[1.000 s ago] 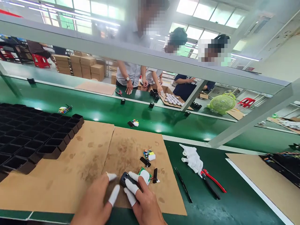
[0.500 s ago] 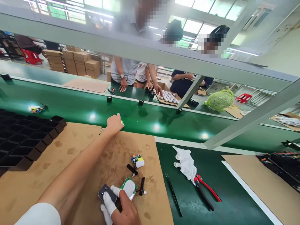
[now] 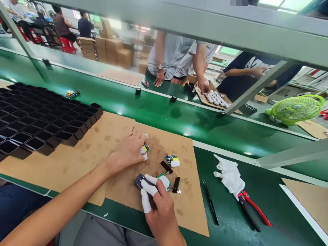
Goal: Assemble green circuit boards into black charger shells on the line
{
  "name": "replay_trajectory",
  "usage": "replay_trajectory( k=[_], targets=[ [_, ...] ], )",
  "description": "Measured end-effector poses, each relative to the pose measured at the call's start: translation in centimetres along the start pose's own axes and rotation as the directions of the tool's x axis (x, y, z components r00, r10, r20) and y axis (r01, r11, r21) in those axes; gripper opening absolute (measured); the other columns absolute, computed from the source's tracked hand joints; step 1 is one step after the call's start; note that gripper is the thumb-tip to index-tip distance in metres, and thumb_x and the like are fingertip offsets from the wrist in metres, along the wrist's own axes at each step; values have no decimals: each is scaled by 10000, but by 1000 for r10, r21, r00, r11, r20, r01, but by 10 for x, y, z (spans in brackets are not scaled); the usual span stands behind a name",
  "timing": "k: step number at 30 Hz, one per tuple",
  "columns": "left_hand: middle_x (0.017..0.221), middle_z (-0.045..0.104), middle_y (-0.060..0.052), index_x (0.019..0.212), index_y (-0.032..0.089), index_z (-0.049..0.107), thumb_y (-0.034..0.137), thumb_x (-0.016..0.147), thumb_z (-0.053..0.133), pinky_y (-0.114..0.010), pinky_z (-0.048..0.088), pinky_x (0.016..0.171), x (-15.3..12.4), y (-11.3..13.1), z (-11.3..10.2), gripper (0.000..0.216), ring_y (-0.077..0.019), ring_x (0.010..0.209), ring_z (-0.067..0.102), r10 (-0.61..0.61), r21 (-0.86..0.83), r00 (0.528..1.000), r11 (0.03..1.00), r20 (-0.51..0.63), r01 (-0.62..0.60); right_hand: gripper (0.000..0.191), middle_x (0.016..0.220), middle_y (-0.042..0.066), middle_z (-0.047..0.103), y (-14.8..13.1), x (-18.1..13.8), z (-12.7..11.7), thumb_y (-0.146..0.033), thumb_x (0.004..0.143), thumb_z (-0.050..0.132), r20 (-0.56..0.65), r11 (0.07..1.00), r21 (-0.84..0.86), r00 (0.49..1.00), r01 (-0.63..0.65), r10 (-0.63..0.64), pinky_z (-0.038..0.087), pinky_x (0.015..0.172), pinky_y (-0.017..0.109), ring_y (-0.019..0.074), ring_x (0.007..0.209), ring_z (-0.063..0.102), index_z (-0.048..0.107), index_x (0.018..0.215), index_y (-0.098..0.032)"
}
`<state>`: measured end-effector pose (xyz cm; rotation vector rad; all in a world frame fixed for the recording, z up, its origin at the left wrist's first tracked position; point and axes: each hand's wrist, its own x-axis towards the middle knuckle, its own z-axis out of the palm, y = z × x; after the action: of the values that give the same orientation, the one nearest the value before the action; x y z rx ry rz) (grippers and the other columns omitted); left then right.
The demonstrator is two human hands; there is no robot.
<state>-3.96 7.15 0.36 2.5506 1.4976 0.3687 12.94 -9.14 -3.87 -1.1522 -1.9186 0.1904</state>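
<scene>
My left hand (image 3: pixel 133 147) is closed on a small circuit board (image 3: pixel 145 148) with yellow and green parts, just above the brown cardboard mat (image 3: pixel 120 184). White finger cots cover several fingertips. Closer to me, my right hand (image 3: pixel 160 201) grips a dark plastic housing (image 3: pixel 139 180). Beside its fingers lies a round white disc on a green board (image 3: pixel 164 181), partly hidden by the hand. A short black strip piece (image 3: pixel 176 185) lies to its right, and another black strip (image 3: pixel 166 167) behind it. Beyond that rests a second populated circuit board (image 3: pixel 173 160).
Rows of black square cases (image 3: pixel 48 119) fill the left. Right of the mat lie black tweezers (image 3: pixel 210 203), a white glove (image 3: pixel 230 174) and red-and-black pliers (image 3: pixel 252 210). A green belt (image 3: pixel 159 112) runs behind, with another board (image 3: pixel 72 93) on it. Co-workers stand across; a metal strut (image 3: pixel 294 153) slants at right.
My left hand has come back from the belt's edge over the mat, bringing the circuit board. My right hand still grips the housing. The view has swung left and down.
</scene>
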Motion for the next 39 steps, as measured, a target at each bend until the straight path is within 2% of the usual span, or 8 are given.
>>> replay_trajectory(
  k=[10, 16, 23, 31, 33, 35, 37, 39],
  targets=[
    [1266, 746, -144, 1263, 196, 679, 408, 944, 732, -499, 522, 1098, -8, -20, 21, 387, -377, 1256, 679, 70, -54, 996, 996, -54, -73, 631, 1331, 130, 752, -28, 4, -1, 19, 1034, 680, -23, 998, 65, 1000, 18, -17, 683, 1078, 376, 244, 1244, 794, 657, 1569, -316],
    [1291, 746, -150, 1277, 178, 680, 378, 925, 751, -506, 518, 1121, -9, -24, 22, 411, -375, 1280, 672, 76, -69, 996, 994, -52, -80, 521, 1177, 121, 763, -33, -4, 19, -15, 1048, 661, 61, 996, 44, 995, -79, 76, 719, 979, 385, 251, 1121, 822, 732, 1482, -294],
    [1262, 741, -156, 1255, 167, 689, 342, 913, 729, -500, 538, 1074, -11, -23, 22, 387, -375, 1245, 672, 93, -67, 993, 993, -74, -98, 674, 1275, 115, 785, -42, 1, 10, 51, 1000, 692, -68, 996, 88, 997, -13, 19, 693, 1048, 362, 243, 1206, 815, 672, 1565, -317],
    [1239, 736, -146, 1244, 184, 689, 313, 906, 706, -470, 524, 1063, -11, -27, 29, 362, -363, 1225, 667, 95, -52, 990, 994, -101, -100, 362, 1167, 117, 784, -27, -14, 23, -116, 1049, 708, 67, 961, 172, 976, -218, 209, 686, 1020, 423, 253, 1111, 814, 819, 1354, -279],
    [1219, 738, -145, 1226, 182, 695, 328, 913, 706, -468, 527, 1054, -11, -28, 31, 346, -361, 1211, 672, 99, -49, 989, 993, -111, -105, 215, 1103, 89, 825, -33, -8, 23, -227, 1017, 808, -20, 841, 364, 900, -400, 436, 696, 994, 387, 236, 1063, 824, 863, 1221, -265],
    [1214, 739, -147, 1217, 180, 696, 348, 930, 700, -472, 527, 1052, -11, -27, 32, 334, -362, 1206, 674, 104, -52, 986, 992, -127, -111, 247, 1125, 64, 863, -44, 2, 18, -384, 973, 884, -56, 545, 641, 675, -540, 735, 706, 999, 370, 230, 1091, 834, 864, 1191, -270],
    [1203, 743, -145, 1215, 183, 696, 356, 937, 700, -479, 526, 1049, -11, -27, 33, 328, -364, 1194, 677, 108, -62, 984, 991, -145, -117, 398, 1223, 41, 874, -56, 12, 9, -515, 907, 935, 55, 170, 857, 414, -487, 909, 713, 1024, 368, 231, 1172, 832, 855, 1225, -291],
    [1178, 746, -141, 1216, 187, 696, 355, 935, 706, -486, 526, 1040, -11, -27, 35, 328, -365, 1171, 682, 112, -74, 981, 989, -158, -125, 479, 1311, 24, 864, -66, 19, -1, -531, 823, 998, 224, -108, 924, 289, -367, 931, 714, 1052, 374, 238, 1225, 828, 861, 1221, -303]
  ],
)
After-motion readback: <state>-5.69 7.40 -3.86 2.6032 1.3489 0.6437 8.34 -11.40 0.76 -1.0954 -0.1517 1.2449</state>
